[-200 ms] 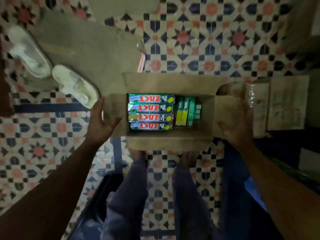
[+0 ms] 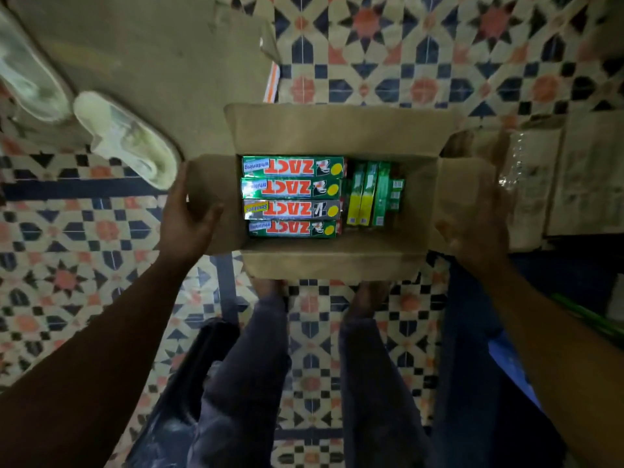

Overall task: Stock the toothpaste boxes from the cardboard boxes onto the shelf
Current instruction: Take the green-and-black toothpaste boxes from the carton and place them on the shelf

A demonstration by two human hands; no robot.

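Observation:
An open cardboard box [image 2: 324,130] sits on the tiled floor below me, its flaps folded outward. Inside lie several green ZACT toothpaste boxes [image 2: 292,197] stacked flat on the left, with more green and yellow boxes [image 2: 369,194] standing on edge to the right. My left hand [image 2: 189,221] grips the left flap, thumb on top. On the opposite side, my right hand [image 2: 476,224] holds the right flap.
A flattened cardboard sheet [image 2: 152,62] lies at the upper left with two pale sandals [image 2: 125,140] on it. Another carton [image 2: 580,177] stands to the right. My legs and feet [image 2: 270,292] are just below the box.
Both hands have closed in from beside the box onto its side flaps. The view has come slightly closer.

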